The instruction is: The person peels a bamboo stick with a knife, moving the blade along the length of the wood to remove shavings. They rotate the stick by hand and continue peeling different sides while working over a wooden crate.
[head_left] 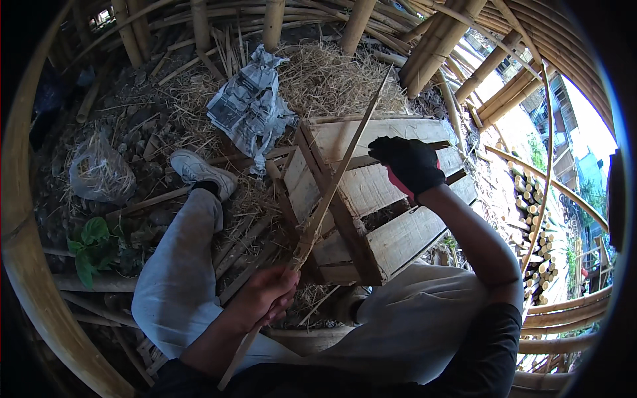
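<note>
My bare left hand (269, 295) is closed round the lower part of a long split bamboo strip (342, 162). The strip slants up and right across the wooden crate (405, 192), tapering to a thin tip above it, and its lower end passes below my fist. Some frayed fibres show just above my grip. My right hand (406, 164), in a black glove with red on the palm side, is over the crate's slatted top, fingers reaching left. No object shows in it, though the thumb is hidden. The crate lies in front of my right leg.
Crumpled newspaper (252, 99) lies beyond the crate, beside a heap of straw (332, 79). A clear plastic bag (101, 169) sits at left above a green plant (91, 242). Bamboo posts (273, 23) stand around, and cut poles (537, 232) are stacked at right.
</note>
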Demonstrator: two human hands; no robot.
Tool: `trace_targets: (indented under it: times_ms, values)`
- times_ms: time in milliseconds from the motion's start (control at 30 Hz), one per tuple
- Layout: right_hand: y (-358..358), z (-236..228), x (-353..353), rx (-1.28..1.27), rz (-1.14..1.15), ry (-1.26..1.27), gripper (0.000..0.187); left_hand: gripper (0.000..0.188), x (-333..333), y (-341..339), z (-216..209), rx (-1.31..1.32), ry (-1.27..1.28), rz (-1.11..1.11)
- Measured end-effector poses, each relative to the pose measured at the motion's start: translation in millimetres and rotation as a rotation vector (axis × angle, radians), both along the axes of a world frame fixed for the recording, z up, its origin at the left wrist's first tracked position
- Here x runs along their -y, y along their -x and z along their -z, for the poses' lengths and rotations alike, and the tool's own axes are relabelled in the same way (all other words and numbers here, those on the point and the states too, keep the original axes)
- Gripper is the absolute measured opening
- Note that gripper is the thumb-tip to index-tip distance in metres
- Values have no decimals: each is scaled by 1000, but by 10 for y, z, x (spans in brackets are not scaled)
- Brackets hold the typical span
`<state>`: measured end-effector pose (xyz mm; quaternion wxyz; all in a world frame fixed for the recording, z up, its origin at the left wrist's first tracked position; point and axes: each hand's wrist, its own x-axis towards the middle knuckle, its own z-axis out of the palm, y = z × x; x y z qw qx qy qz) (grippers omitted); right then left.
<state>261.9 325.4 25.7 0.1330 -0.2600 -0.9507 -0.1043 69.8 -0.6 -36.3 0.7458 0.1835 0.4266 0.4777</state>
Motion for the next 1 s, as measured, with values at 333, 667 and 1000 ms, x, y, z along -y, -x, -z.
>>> trace_targets:
  times_ms: [333,667,1000]
  values:
    - [474,19,-464,-20,502,663,45,38,-49,16,142,158,4,-42]
    - [625,41,-679,32,580,653,63,38,-140,177,233,40,82,-14]
    - [773,67,-354,12,597,542,63,38,-125,338,315,293,59,-4]
